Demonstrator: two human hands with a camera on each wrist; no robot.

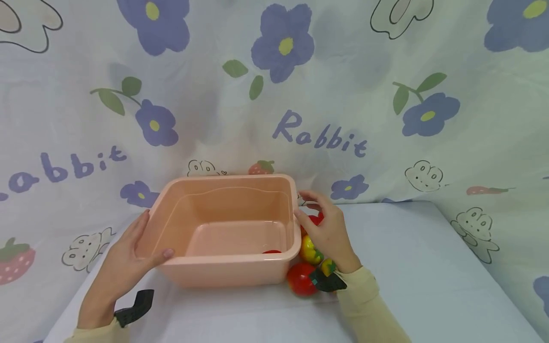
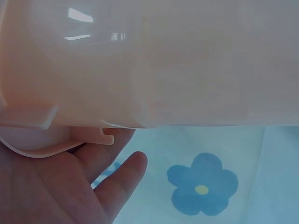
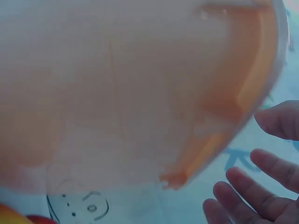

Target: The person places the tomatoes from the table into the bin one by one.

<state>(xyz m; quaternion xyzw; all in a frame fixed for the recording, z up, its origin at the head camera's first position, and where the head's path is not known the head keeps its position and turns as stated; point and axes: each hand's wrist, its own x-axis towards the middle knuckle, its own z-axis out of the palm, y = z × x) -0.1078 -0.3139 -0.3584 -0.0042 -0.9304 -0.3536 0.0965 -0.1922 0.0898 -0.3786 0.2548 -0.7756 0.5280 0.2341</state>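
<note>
A pink plastic basin (image 1: 227, 271) stands in the middle of the head view, its inside facing me. My left hand (image 1: 117, 267) grips its left rim, thumb over the front edge; the left wrist view shows the fingers (image 2: 124, 182) under the rim. At the right rim is my right hand (image 1: 326, 228), its fingers loosely bent. In the right wrist view those fingers (image 3: 252, 191) are spread beside the rim, and the thumb (image 3: 280, 120) is close to it; contact is unclear. A red object (image 1: 272, 251) shows inside the basin, mostly hidden by the front wall.
Against the basin's right side lie a round red fruit (image 1: 301, 279), a yellow-green piece (image 1: 310, 250), a smaller yellow-green one (image 1: 328, 267) and a red one (image 1: 316, 220) partly behind my right hand. Behind the white table (image 1: 420, 286) hangs a flower-and-rabbit cloth (image 1: 206, 119).
</note>
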